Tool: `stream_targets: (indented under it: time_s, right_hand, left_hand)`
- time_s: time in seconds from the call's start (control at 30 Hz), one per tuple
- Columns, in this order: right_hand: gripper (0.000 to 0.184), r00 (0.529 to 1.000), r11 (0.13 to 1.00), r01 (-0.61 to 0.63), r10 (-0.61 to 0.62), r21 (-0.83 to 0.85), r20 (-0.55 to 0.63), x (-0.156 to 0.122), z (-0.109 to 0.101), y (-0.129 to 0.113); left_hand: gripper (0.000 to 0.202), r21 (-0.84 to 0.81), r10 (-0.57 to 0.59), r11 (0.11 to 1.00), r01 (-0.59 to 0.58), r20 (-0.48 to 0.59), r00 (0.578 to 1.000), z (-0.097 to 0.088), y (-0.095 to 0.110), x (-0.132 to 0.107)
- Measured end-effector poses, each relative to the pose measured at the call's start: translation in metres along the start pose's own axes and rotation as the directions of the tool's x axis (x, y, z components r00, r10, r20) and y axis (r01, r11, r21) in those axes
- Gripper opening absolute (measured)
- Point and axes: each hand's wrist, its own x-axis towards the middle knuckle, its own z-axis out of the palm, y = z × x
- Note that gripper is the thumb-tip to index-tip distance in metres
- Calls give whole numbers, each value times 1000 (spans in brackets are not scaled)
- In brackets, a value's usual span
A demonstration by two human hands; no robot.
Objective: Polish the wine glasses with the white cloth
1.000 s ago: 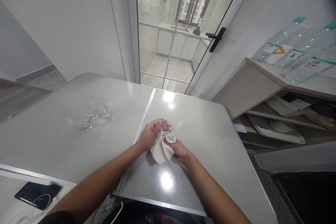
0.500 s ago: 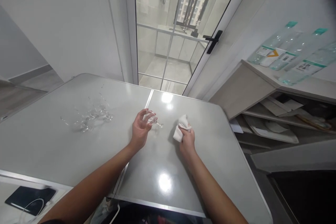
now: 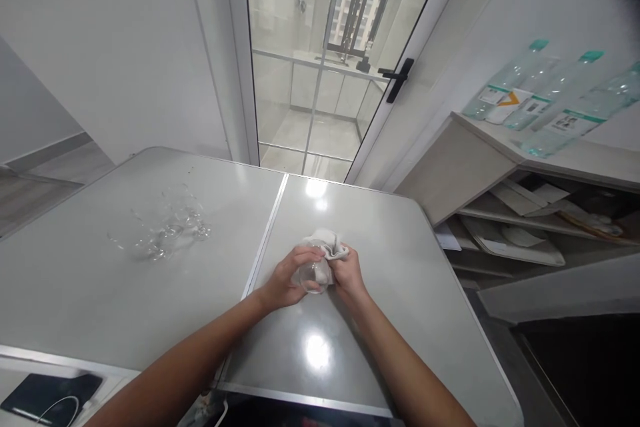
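My left hand (image 3: 289, 280) is wrapped round a clear drinking glass (image 3: 315, 278), its round end towards me. In my right hand (image 3: 349, 272) a white cloth (image 3: 327, 240) is bunched up, pressed against the far side of the glass and partly seen through it. Both hands meet just above the right half of the grey table (image 3: 400, 320). Some fingers of each hand are hidden behind the cloth and the glass.
A tangle of clear, shiny pieces (image 3: 173, 233) lies on the table's left half; their kind is unclear. A metal seam (image 3: 273, 217) splits the tabletop. Plastic bottles (image 3: 537, 103) stand on a shelf unit (image 3: 480, 153) at right. A dark flat device (image 3: 50, 397) sits lower left.
The two hands have come together. My left hand brought the glass right and nearer me, turning it, and the cloth in my right hand moved left onto it.
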Motion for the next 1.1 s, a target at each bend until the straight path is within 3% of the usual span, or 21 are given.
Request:
stream_targets:
  time_s: [0.17,0.3,0.37,0.47,0.57,0.63,0.73,0.8,0.9,1.1]
  right_hand:
    - [21,981,995,-86,78,42,175,-6,6,-8]
    - [20,990,1000,3,0,-18,142,-7,5,-13]
    - [22,992,996,72,-66,-56,108,-4,2,-14]
    - [28,976,959,207,-189,-194,110,0,-7,-15]
    - [13,908,789,419,-372,-450,194,0,-17,-20]
    - [15,837,600,548,-404,-583,370,-2,-22,-24]
    - [46,729,340,673,-155,-657,667,-9,-23,-31]
    - [68,686,201,709,26,-676,727,-14,-19,-33]
    - [76,681,70,715,154,-696,716,-21,-9,-33]
    - [63,701,-47,703,216,-710,680,-25,4,-31]
  left_hand:
    - [45,-9,-9,1000,10,92,996,-2,0,-1]
    - [41,-40,30,999,-23,182,983,-2,2,-2]
    - [46,-26,44,999,-41,114,992,-1,4,-2]
    - [61,-14,-28,1000,27,-95,995,0,5,-1]
    - [67,-46,-169,986,163,-287,943,1,5,3]
    - [66,-40,-207,977,208,-376,903,0,5,6]
    - [65,-3,-236,965,261,-441,866,-3,5,11]
    - [65,-1,-271,953,302,-440,856,-5,4,13]
    - [65,-15,-319,939,343,-405,856,-6,3,15]
    - [63,-59,-387,918,393,-353,852,-2,-1,15]
